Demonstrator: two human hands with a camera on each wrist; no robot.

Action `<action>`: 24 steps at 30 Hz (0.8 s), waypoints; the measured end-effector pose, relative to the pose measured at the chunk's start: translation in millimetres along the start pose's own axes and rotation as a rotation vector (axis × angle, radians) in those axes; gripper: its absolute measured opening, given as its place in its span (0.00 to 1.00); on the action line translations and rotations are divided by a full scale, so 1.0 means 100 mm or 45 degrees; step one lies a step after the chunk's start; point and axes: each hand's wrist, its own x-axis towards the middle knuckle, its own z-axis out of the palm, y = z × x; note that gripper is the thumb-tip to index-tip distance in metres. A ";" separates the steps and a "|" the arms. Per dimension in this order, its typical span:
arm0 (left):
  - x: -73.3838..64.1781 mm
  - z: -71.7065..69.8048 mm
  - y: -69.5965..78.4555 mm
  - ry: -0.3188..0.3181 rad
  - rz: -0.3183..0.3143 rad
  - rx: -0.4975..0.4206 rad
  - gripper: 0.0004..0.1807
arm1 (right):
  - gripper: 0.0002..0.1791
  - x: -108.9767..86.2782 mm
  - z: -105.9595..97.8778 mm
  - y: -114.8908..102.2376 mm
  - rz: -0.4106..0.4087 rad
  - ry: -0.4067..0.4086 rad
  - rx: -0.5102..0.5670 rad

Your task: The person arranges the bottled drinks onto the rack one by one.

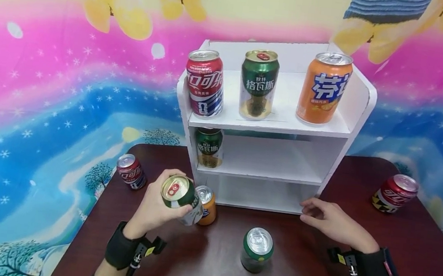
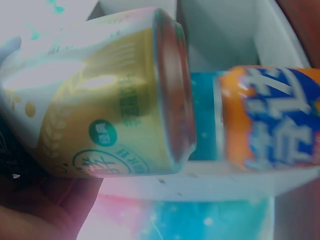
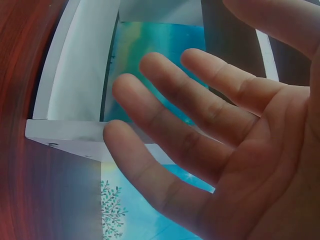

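My left hand (image 1: 156, 205) grips a green and white drink can (image 1: 182, 199) around its side, tilted above the table. In the left wrist view the can's gold and white side (image 2: 110, 100) fills much of the frame. Just beyond it an orange soda can (image 1: 208, 207) stands by the lower left of the white shelf (image 1: 260, 158), partly hidden by the held can. My right hand (image 1: 335, 221) holds nothing, close to the shelf's lower right corner. In the right wrist view its fingers (image 3: 165, 120) are spread and slightly bent. Between my arms stands a green can (image 1: 257, 251) with a silver top.
The shelf's top holds a red cola can (image 1: 205, 83), a green can (image 1: 258, 85) and an orange can (image 1: 325, 88). Another green can (image 1: 209, 148) sits at the middle level's left. Red cans stand at the table's left (image 1: 131, 172) and right (image 1: 394, 194).
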 end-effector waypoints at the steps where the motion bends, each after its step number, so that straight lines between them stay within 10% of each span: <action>1: 0.03 0.00 -0.01 -0.008 0.005 -0.011 0.33 | 0.22 0.00 0.00 0.01 0.007 -0.003 -0.001; 7: 0.19 0.10 -0.15 -0.027 0.022 -0.052 0.36 | 0.22 -0.01 0.00 0.01 0.015 -0.003 0.001; 24: 0.85 0.73 0.18 -0.070 0.052 0.087 0.35 | 0.20 -0.05 -0.05 0.03 0.016 0.035 0.021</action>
